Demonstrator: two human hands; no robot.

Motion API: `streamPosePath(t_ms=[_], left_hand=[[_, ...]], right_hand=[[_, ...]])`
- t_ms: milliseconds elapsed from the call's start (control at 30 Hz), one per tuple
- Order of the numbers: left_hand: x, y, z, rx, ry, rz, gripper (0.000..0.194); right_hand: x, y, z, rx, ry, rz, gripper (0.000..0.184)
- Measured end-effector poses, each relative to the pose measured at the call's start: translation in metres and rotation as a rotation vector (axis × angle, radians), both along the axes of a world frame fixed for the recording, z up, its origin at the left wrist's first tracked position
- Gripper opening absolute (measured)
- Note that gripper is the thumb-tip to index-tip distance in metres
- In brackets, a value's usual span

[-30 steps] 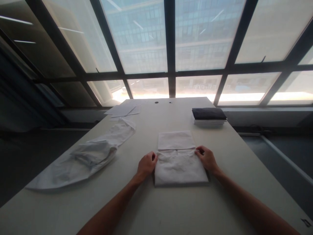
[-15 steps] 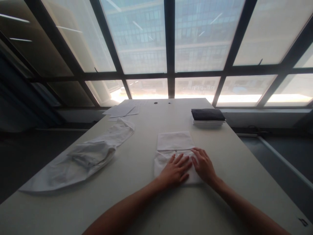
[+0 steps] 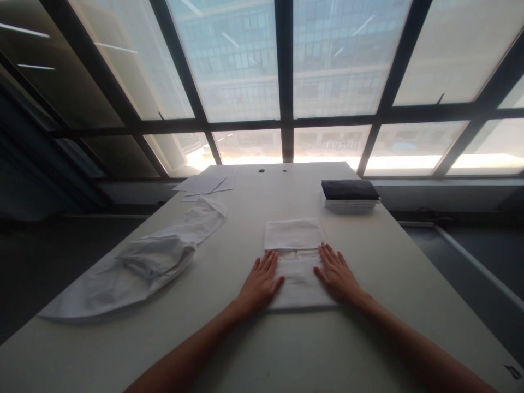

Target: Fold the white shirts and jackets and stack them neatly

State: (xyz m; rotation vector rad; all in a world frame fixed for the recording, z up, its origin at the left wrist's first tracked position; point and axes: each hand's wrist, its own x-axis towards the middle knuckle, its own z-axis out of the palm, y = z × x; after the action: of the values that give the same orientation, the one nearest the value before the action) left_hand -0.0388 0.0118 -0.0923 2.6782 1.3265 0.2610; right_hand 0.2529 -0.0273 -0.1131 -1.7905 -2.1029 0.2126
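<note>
A folded white cloth item [image 3: 298, 284] lies flat in front of me, perhaps a garment, though its kind is unclear. Its far part is a smooth flap, and a crosswise fold edge runs just beyond my fingertips. My left hand [image 3: 262, 278] rests flat on its left edge, fingers stretched out, thumb pointing inward. On the right edge my right hand [image 3: 336, 274] lies flat too, fingers extended and thumb apart. Neither hand grips the cloth; both touch it from above.
A crumpled white cloth [image 3: 155, 262] spreads over the left of the white table [image 3: 262, 349]. Paper sheets [image 3: 204, 184] lie at the far left. At the far right stands a stack of folded cloths, a dark one [image 3: 350, 189] on top of white ones [image 3: 351, 204]. Windows rise behind.
My left hand has moved left, from the middle of the folded cloth to its left edge. My right hand has stayed at the right edge, shifting only slightly.
</note>
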Motion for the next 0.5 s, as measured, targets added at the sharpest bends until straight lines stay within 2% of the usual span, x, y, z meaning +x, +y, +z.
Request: streamPosePath(t_ms=[167, 267, 333, 400, 433, 500], left_hand=[[-0.006, -0.007, -0.004, -0.035, -0.041, 0.047, 0.070], [-0.008, -0.004, -0.007, 0.020, -0.210, 0.141, 0.072], [-0.009, 0.009, -0.004, 0.117, -0.373, 0.240, 0.070], [-0.008, 0.031, 0.005, 0.159, -0.503, 0.318, 0.068], [-0.006, 0.045, 0.012, 0.129, -0.542, 0.347, 0.067], [-0.002, 0.075, 0.026, -0.043, -0.546, 0.441, 0.063]], right_hand=[[0.006, 0.011, -0.007, 0.082, 0.152, -0.077, 0.066], [0.019, 0.035, -0.005, 0.142, 0.299, -0.168, 0.061], [0.027, 0.057, 0.001, 0.135, 0.412, -0.245, 0.057], [0.033, 0.081, 0.009, 0.066, 0.527, -0.304, 0.054], [0.034, 0.093, 0.014, 0.013, 0.577, -0.316, 0.054], [0.035, 0.113, 0.024, -0.083, 0.649, -0.318, 0.053]])
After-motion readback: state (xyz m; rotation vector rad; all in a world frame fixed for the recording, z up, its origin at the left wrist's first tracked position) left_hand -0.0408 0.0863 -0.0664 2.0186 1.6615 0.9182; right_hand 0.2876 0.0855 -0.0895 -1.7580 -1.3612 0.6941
